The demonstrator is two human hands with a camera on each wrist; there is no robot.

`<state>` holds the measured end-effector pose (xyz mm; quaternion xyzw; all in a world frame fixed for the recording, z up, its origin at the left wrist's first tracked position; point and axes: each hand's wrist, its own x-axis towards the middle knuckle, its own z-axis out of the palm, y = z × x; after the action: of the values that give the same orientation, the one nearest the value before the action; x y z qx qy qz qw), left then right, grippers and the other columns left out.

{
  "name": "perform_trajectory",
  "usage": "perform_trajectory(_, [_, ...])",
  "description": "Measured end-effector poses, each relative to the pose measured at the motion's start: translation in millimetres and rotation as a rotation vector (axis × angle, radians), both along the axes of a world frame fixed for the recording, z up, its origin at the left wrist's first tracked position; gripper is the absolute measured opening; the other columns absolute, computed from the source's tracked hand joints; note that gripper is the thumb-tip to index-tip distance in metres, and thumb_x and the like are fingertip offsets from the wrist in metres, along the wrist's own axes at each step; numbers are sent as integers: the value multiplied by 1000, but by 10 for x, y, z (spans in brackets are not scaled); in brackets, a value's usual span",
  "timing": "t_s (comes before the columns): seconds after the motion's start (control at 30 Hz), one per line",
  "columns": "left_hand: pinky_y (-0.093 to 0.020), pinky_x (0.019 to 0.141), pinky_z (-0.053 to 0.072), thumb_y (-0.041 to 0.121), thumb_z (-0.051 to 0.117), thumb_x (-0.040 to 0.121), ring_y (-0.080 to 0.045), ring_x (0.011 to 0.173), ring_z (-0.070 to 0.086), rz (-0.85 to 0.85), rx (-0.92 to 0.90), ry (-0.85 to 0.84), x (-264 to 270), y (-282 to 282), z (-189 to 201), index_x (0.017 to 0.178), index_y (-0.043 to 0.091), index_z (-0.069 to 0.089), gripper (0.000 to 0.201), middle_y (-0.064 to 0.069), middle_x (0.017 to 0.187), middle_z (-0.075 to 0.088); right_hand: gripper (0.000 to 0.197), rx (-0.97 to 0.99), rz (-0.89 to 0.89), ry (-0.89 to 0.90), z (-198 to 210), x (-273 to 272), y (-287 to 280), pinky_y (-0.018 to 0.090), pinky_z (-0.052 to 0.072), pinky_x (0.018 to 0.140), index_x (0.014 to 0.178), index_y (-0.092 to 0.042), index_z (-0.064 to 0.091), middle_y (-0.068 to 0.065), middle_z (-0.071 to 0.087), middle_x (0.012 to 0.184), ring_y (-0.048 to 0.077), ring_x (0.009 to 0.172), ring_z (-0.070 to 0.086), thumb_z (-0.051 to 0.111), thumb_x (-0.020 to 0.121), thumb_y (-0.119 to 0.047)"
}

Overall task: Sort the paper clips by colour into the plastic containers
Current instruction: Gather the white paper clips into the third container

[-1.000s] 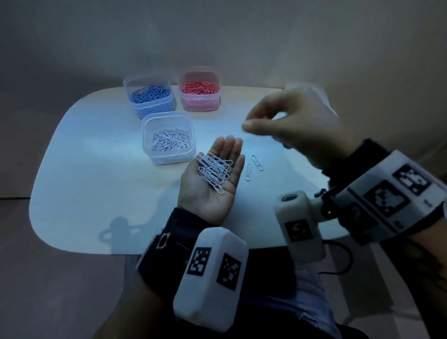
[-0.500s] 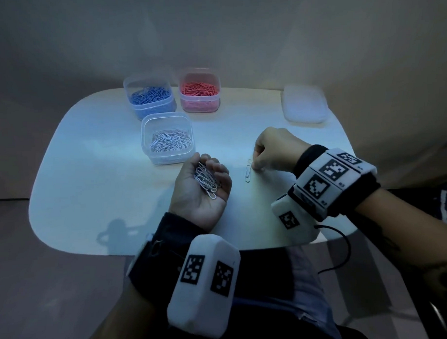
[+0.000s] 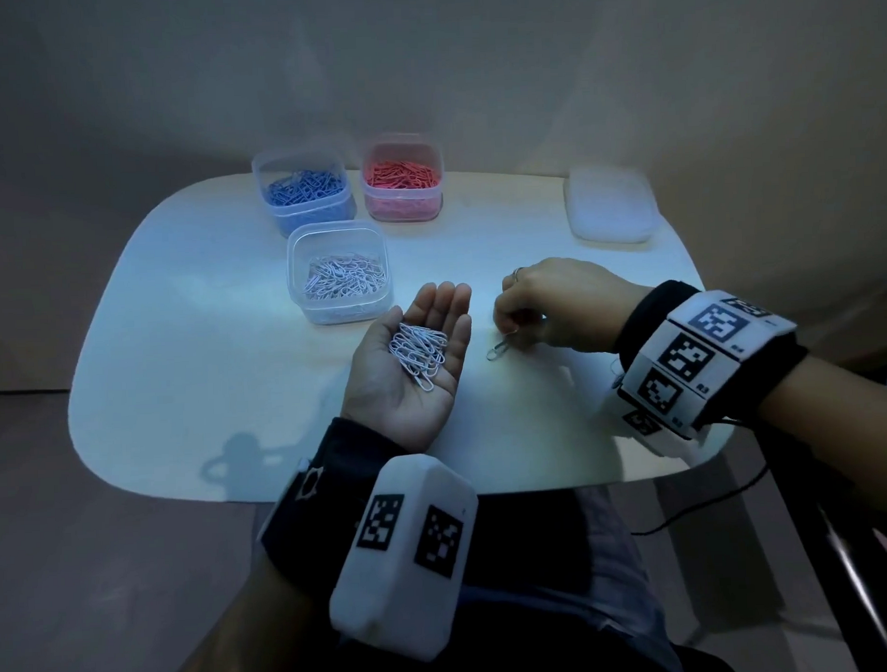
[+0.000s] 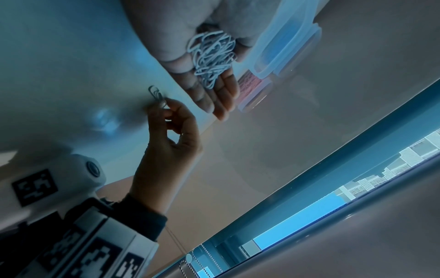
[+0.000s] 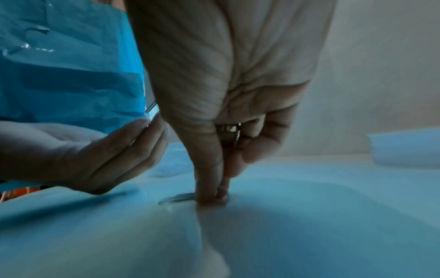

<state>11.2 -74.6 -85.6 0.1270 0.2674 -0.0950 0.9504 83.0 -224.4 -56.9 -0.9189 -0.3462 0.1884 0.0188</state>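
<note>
Wire-thin, light and slippery, the loose paper clip (image 3: 497,351) lies flat on the table (image 3: 206,374) at frame centre in the head view, the right hand (image 3: 563,304) pinching one end; an end loop looks the best hold. From the left wrist, the left hand (image 4: 190,54), palm up with fingers straight, carries white clips (image 4: 212,60) at the upper middle. Lower centre in the right wrist view, the grip is narrow, fingertips (image 5: 209,191) pressed onto the clip's end.

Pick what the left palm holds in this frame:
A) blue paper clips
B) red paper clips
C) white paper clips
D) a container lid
C: the left hand lies palm up with a small heap of white paper clips on it, while the blue and red ones sit in their own containers at the far edge of the table.
</note>
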Motion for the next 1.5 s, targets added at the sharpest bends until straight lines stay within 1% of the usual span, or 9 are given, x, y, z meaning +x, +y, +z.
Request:
perform_trajectory(0.2, [-31,61,57,23,27,98,-23,68,71,5,17,-28,19,-13,-26,91,4,60,38,-11,80,72,11,17,-108,136,-96,-17,-33,28,38,75,77,-16,49,-4,43,83,19,86,45,53,87,-14])
perform_trajectory(0.53, [-32,73,54,25,26,99,-21,83,66,8,50,-11,24,-57,-38,96,6,60,40,-11,81,72,17,589,-448,376,260,-133,-26,10,31,46,71,-17,53,-7,45,60,0,46,38,59,86,-12])
perform_trajectory(0.67, [-30,56,57,25,28,99,-24,66,69,21,15,-4,28,-121,11,90,4,60,40,-15,82,69,19,433,-285,215,252,-295,291,10,34,51,68,-19,52,-11,42,59,2,51,41,62,83,-13])
perform_trajectory(0.93, [-33,71,56,24,30,100,-21,69,70,1,-43,-74,15,-105,31,93,1,61,39,-14,79,71,15,531,-268,78,366,-276,470,20,44,67,82,-12,70,-1,62,72,5,63,52,74,75,-25])
perform_trajectory(1.0, [-30,67,57,24,31,99,-19,68,69,4,-56,-61,-2,-92,61,90,2,62,39,-12,76,70,15,602,-278,-50,319,-283,514,30,46,72,82,-15,69,-3,57,80,8,67,50,74,73,-26])
perform_trajectory(1.13, [-12,37,44,26,36,97,-10,42,57,18,-14,-27,-45,68,202,66,13,54,38,3,50,55,11,923,-413,-153,337,-142,503,13,35,59,82,-14,66,-6,56,76,-3,56,42,66,82,-25])
perform_trajectory(1.23, [-10,25,17,27,37,96,-3,29,31,1,94,-117,36,319,370,46,16,42,52,6,37,30,12,847,-411,19,268,33,635,20,41,66,93,-10,65,-9,51,70,0,58,43,61,87,-19])
perform_trajectory(1.33, [-13,23,13,37,35,98,-4,26,25,-57,290,-275,279,623,577,42,18,39,59,6,35,26,24,528,-222,130,167,98,815,18,36,61,113,-13,62,-4,53,78,-3,57,40,55,90,-17])
perform_trajectory(1.5, [-10,32,22,35,35,100,-2,33,32,-250,1133,-340,738,795,575,60,18,37,43,10,40,35,21,484,-206,157,144,119,894,4,39,47,105,-7,66,-11,51,68,14,63,57,51,92,-14])
